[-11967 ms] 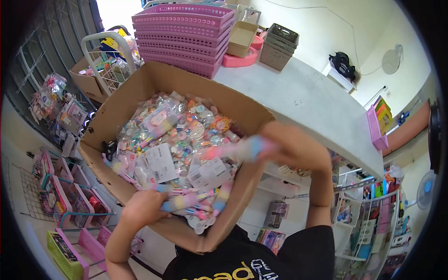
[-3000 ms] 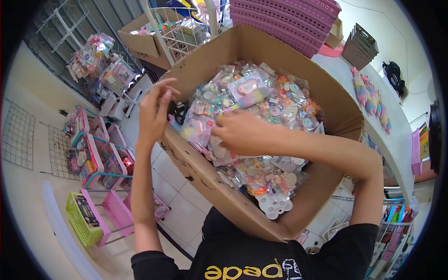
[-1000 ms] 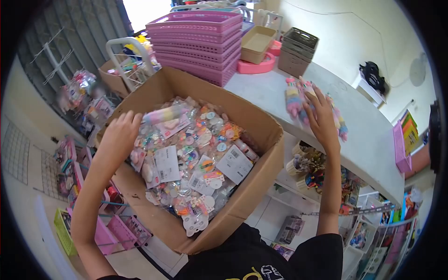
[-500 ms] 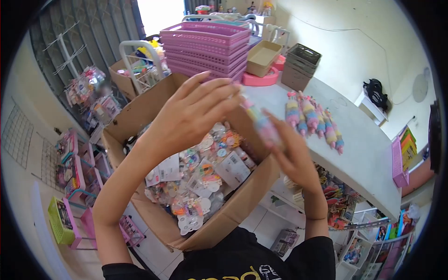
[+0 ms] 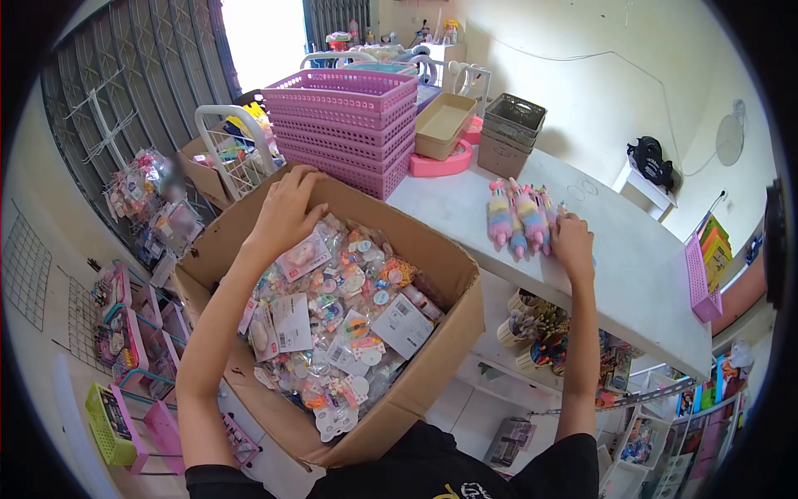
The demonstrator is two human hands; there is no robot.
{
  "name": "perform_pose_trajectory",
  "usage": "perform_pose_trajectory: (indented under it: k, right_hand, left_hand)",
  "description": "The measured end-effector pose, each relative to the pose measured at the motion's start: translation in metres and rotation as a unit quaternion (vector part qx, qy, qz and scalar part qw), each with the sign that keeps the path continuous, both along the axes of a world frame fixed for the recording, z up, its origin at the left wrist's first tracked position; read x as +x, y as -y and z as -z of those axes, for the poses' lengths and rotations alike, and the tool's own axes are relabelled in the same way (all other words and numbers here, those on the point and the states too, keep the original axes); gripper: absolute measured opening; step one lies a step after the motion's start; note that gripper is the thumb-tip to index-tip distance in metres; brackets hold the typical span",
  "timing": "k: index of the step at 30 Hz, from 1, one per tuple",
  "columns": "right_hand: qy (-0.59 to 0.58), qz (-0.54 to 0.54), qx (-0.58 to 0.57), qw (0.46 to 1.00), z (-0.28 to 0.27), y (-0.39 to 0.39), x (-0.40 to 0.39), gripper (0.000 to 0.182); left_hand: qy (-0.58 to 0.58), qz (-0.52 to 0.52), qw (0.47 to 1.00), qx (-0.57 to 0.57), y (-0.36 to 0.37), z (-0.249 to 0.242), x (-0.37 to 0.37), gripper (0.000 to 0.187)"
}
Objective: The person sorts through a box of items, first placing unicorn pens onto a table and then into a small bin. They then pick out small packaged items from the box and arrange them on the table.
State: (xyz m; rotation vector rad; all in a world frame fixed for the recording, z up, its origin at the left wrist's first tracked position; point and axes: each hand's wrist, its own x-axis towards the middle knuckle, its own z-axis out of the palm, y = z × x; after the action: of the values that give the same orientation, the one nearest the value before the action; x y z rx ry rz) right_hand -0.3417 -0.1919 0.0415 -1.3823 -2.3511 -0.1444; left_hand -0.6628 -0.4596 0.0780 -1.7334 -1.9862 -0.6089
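Observation:
My left hand (image 5: 287, 205) is at the far corner of a big cardboard box (image 5: 449, 287), fingers near the rim and thumb apart over the inside. It holds nothing that I can see. Small packaged trinkets (image 5: 353, 303) in clear bags fill the box, some with white barcode cards. On the white counter, my right hand (image 5: 573, 243) is closed round a fluffy pastel-striped pen, mostly hidden under the fingers, at the right end of a row. Several similar fluffy pens (image 5: 529, 218) lie side by side just left of that hand.
Stacked purple baskets (image 5: 345, 125) stand behind the box, beside a beige tray (image 5: 446, 125), a pink container (image 5: 442, 162) and grey-brown baskets (image 5: 511, 133). The white counter (image 5: 632, 274) runs along the right. Below it are shelves with cups of pens (image 5: 540, 341).
My right hand has carried the fluffy pen from above the box to the row on the counter. My left hand has dropped back to the box's far corner, away from the pen.

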Motion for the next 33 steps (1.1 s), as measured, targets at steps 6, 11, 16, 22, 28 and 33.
perform_pose_trajectory:
  k: [6, 11, 16, 22, 28, 33]
  right_hand:
    - [-0.216, -0.364, 0.019, 0.906, -0.067, 0.008, -0.07, 0.062]
    - [-0.289, -0.421, -0.038, 0.859, -0.109, 0.028, -0.185, 0.091]
    - [-0.275, -0.424, -0.191, 0.841, -0.102, 0.016, -0.249, 0.105]
    - [-0.328, -0.393, -0.152, 0.846, -0.106, -0.018, -0.207, 0.087]
    - [-0.132, -0.184, 0.076, 0.971, -0.074, -0.105, -0.14, 0.042]
    - [-0.137, -0.238, 0.014, 0.961, -0.059, -0.126, -0.126, 0.027]
  left_hand:
    - [0.082, -0.023, 0.991, 0.104, -0.027, -0.011, -0.029, 0.059]
    - [0.198, -0.1, 0.962, 0.158, -0.07, -0.04, -0.019, 0.105]
    - [0.2, -0.124, 0.961, 0.147, -0.095, -0.041, -0.006, 0.126]
    - [0.094, -0.119, 0.963, 0.224, -0.098, -0.034, 0.014, 0.109]
    - [-0.082, 0.147, 0.972, 0.166, -0.129, -0.032, 0.067, 0.043]
    - [0.015, 0.153, 0.988, 0.01, -0.18, 0.007, 0.093, 0.048]
